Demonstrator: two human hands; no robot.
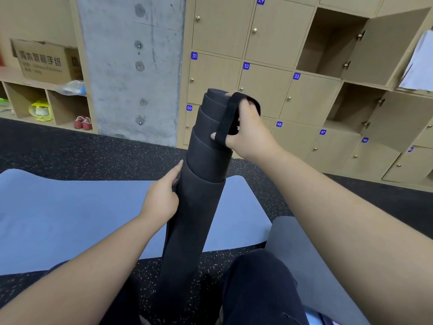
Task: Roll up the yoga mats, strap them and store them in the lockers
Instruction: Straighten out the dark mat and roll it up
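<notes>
Dark rolled mat (199, 207) upright between the knees, layers telescoped at top. Left hand (161, 199) presses its side, fingers fairly straight. Right hand (246, 134) grips black strap (226, 120) at the mat's top. Blue mat (70, 214) flat on floor behind. Lockers (264, 90) beyond: 29, 31, 32, 33, 46, 47, 48, 50. Box (44, 61) far left, Chinese print.

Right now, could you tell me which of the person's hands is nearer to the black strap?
Right. The right hand pinches the black strap at the top end of the rolled black mat. The left hand rests lower on the roll's side, apart from the strap.
</notes>
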